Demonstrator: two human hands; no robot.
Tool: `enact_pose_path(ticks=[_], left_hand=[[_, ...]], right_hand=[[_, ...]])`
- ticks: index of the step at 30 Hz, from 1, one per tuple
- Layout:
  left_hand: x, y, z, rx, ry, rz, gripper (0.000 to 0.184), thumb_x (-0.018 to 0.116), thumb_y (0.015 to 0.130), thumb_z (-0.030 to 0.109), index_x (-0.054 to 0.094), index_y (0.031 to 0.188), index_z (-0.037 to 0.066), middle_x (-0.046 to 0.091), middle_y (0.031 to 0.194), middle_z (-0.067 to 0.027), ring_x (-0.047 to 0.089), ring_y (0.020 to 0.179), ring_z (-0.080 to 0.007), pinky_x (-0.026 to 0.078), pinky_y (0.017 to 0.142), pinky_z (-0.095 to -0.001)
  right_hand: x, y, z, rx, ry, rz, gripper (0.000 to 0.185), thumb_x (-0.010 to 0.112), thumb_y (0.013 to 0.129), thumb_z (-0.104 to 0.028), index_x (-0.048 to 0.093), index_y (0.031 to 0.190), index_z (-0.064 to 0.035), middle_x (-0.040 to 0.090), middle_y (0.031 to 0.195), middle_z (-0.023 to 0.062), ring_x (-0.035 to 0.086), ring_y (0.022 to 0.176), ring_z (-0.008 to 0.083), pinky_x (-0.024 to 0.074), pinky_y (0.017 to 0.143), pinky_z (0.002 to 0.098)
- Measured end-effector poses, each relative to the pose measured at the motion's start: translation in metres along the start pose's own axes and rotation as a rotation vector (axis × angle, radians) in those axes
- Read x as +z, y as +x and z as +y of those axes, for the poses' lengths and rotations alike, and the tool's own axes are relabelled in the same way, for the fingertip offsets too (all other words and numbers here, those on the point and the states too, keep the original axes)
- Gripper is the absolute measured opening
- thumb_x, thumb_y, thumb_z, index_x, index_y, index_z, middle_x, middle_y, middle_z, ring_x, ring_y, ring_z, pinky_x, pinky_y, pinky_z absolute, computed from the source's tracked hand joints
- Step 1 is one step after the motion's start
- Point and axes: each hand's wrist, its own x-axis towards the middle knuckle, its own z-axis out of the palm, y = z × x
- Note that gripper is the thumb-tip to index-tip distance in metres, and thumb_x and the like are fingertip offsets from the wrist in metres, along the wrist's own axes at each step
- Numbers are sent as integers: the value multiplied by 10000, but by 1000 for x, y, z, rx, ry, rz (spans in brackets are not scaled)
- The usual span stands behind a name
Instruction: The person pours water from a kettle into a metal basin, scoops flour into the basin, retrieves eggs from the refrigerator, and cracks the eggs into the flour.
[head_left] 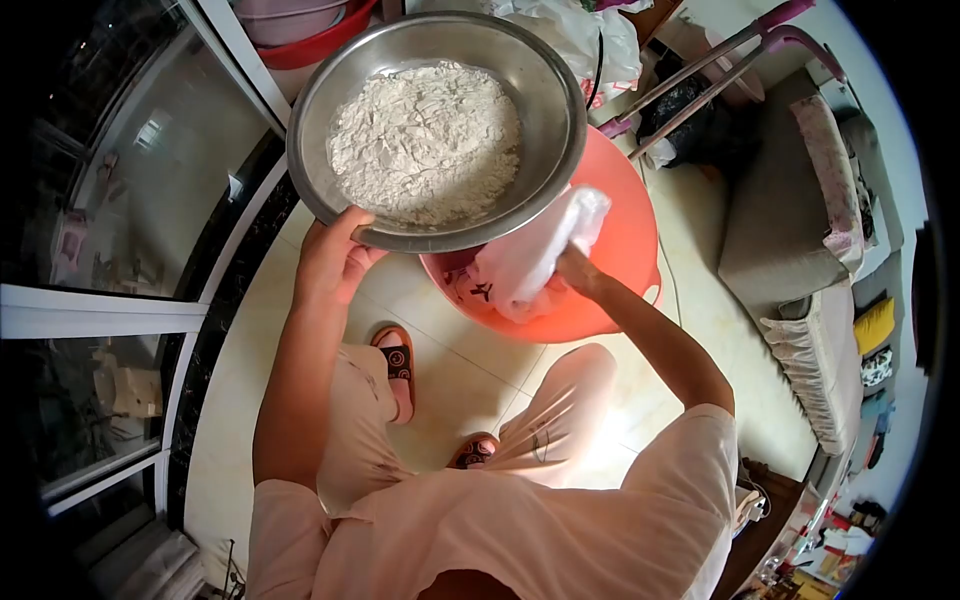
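A wide stainless steel basin (548, 120) is held up in front of me, with a heap of white flour (425, 140) in it. My left hand (335, 255) grips its near left rim, thumb over the edge and fingers beneath. Lower and to the right, my right hand (575, 268) is closed on a white plastic bag (530, 250) with dark print. The bag hangs over a large orange-red tub (625, 225) on the floor; the steel basin hides part of this tub. My right fingers are partly hidden by the bag.
Glass sliding doors (120, 180) run along the left. Stacked tubs (300, 50) and white plastic bags (600, 45) stand at the back. A metal frame with pink grips (720, 70) leans behind the orange-red tub. To the right is a grey sofa (755, 210).
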Motion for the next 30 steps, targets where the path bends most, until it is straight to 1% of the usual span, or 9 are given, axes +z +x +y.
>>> enact_pose_path(ticks=[1, 2, 4, 8, 12, 16, 18, 23, 30], left_hand=[[-1, 1, 0, 2, 0, 2, 332, 566, 748, 51, 487, 1065, -10, 551, 1025, -113, 568, 919, -223, 474, 815, -391], [1, 0, 0, 12, -2, -3, 336, 566, 748, 50, 486, 1068, -11, 550, 1028, -111, 568, 919, -223, 474, 816, -390], [5, -3, 1, 27, -3, -13, 343, 565, 747, 48, 485, 1076, -12, 549, 1035, -109, 568, 919, -223, 474, 816, -389], [-5, 4, -4, 6, -4, -2, 349, 568, 748, 50, 485, 1082, -6, 549, 1039, -106, 567, 922, -221, 476, 810, -389], [-6, 3, -4, -8, -2, 22, 349, 569, 748, 47, 485, 1082, -4, 549, 1041, -105, 568, 920, -217, 478, 804, -383], [-6, 4, -3, -18, 11, 19, 347, 571, 747, 44, 488, 1082, 4, 552, 1037, -99, 566, 925, -210, 477, 810, -371], [-4, 0, -2, -24, 9, 33, 346, 574, 746, 47, 493, 1080, 12, 555, 1032, -92, 566, 923, -202, 477, 807, -366], [-4, -1, 1, -31, 17, 28, 346, 578, 744, 50, 498, 1079, 24, 557, 1028, -82, 565, 923, -193, 479, 803, -356], [0, -3, -1, 23, -13, 10, 349, 569, 746, 46, 496, 1087, 26, 556, 1032, -79, 560, 933, -190, 475, 811, -351]], right_hand=[[-8, -2, -9, -3, -163, 83, 353, 516, 820, -97, 464, 1157, -7, 523, 1119, 131, 508, 1017, 215, 452, 824, 337], [-12, 1, -12, -29, -363, 140, 350, 517, 819, -98, 465, 1153, -7, 524, 1115, 130, 508, 1013, 214, 452, 821, 337], [-6, 9, -6, -69, -616, 161, 346, 519, 817, -99, 467, 1147, -8, 524, 1106, 128, 509, 1005, 212, 452, 814, 337], [22, 35, 10, -138, -893, 124, 336, 522, 814, -100, 470, 1134, -10, 526, 1089, 125, 510, 990, 208, 452, 801, 336], [47, 40, 9, -205, -964, 91, 327, 526, 811, -102, 474, 1121, -12, 527, 1072, 122, 512, 975, 204, 452, 787, 334], [68, 20, -1, -292, -949, 22, 318, 529, 808, -104, 477, 1109, -14, 528, 1055, 118, 514, 959, 200, 452, 774, 333], [56, 18, 0, -297, -934, 78, 313, 531, 807, -105, 479, 1102, -15, 529, 1047, 117, 514, 952, 198, 453, 767, 333], [10, 21, 14, -196, -944, 291, 302, 536, 803, -107, 484, 1086, -17, 530, 1026, 112, 516, 933, 193, 453, 750, 331], [6, 7, 34, -124, -911, 215, 286, 542, 798, -111, 490, 1064, -20, 533, 996, 106, 519, 906, 186, 453, 726, 329]])
